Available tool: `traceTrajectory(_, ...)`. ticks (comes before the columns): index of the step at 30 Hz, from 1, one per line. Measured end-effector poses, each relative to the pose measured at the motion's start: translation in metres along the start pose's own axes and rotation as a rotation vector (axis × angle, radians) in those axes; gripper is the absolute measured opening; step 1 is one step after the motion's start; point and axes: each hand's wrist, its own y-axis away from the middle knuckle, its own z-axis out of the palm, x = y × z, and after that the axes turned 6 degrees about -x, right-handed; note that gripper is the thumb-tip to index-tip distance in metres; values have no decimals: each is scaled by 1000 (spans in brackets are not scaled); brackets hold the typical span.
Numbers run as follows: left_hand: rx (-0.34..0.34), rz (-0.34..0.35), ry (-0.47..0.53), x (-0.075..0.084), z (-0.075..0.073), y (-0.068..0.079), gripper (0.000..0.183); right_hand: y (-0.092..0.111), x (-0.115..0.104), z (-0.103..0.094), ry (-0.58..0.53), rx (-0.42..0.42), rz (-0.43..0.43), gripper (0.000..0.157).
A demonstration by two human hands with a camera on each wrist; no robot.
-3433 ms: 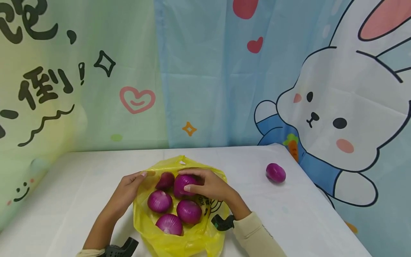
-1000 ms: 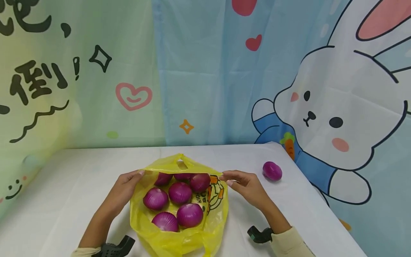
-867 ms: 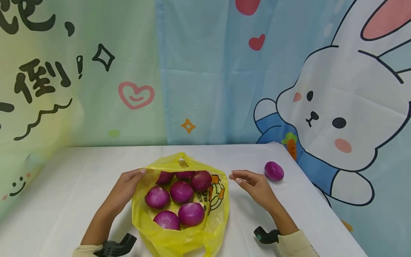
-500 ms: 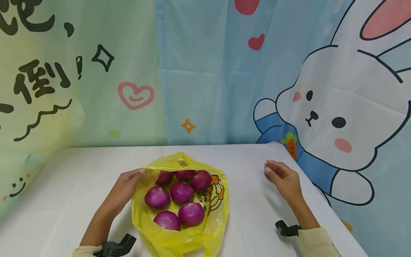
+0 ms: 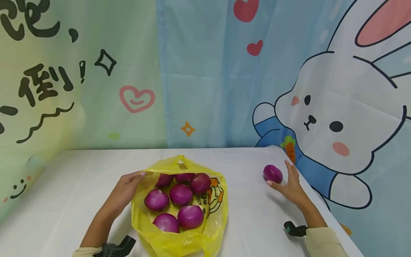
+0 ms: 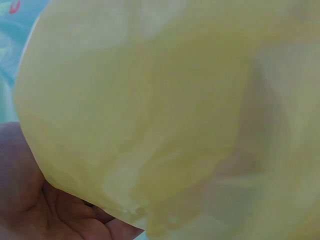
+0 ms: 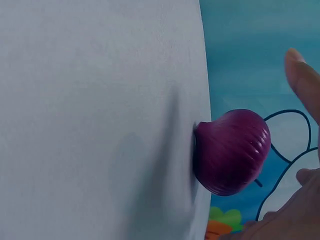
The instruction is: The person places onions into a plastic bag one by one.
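In the head view my left hand (image 5: pixel 126 189) pinches the left rim of a yellow plastic bag (image 5: pixel 212 228) between thumb and fingers. The bag's mouth gapes, and several red onions (image 5: pixel 181 195) lie inside; the back ones are partly hidden under its upper edge. To the right, a lone red onion (image 5: pixel 273 174) sits on the white table. My right hand (image 5: pixel 293 187) is beside it, thumb and fingers spread apart and holding nothing. The right wrist view has this onion (image 7: pixel 232 152) standing free of the fingers (image 7: pixel 302 82). Yellow film (image 6: pixel 140 100) fills most of the left wrist view.
A white cloth covers the table (image 5: pixel 247 221), whose right edge runs just past the lone onion and my right hand. Behind hangs a printed curtain (image 5: pixel 199 82) with a rabbit and hearts. Each wrist wears a dark camera (image 5: pixel 118 247).
My right hand has left the onions in the bag, touched its right rim, then moved right to the lone onion and spread its fingers. My left hand has stayed at the rim.
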Motion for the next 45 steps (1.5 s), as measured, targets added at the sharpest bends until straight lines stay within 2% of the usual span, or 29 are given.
traceTrajectory(5, 0, -9, 5, -2, 2, -1, 50, -3, 3, 4, -12, -33, 44, 116)
traceTrajectory(11, 3, -4, 1, -3, 3, -2, 50, -7, 3, 9, 9, -55, -7, 93)
traceTrajectory(14, -1, -6, -3, -3, 3, -2, 51, -11, 5, 12, 41, -22, -16, 77)
traceTrajectory(17, 0, -12, -6, -2, 2, -1, 51, -17, 7, 13, 66, 36, 14, 66)
traceTrajectory(21, 0, -15, -8, -2, 2, -1, 51, -21, 8, 14, 72, 67, 47, 61)
traceTrajectory(24, -3, -13, -5, -3, 2, -2, 51, -20, 9, 16, 67, 77, 36, 60)
traceTrajectory(28, -6, -14, 5, -4, 3, -4, 51, -15, 9, 18, 44, 83, 5, 59)
traceTrajectory(32, -6, -16, 4, -4, 3, -5, 50, -11, 6, 18, 30, 46, -47, 60)
traceTrajectory(41, -7, -16, 3, -5, 2, -4, 51, -8, -11, 17, 21, 29, -200, 59)
traceTrajectory(45, -6, -16, 5, -6, 2, -3, 51, -8, -21, 19, -5, 48, -292, 57)
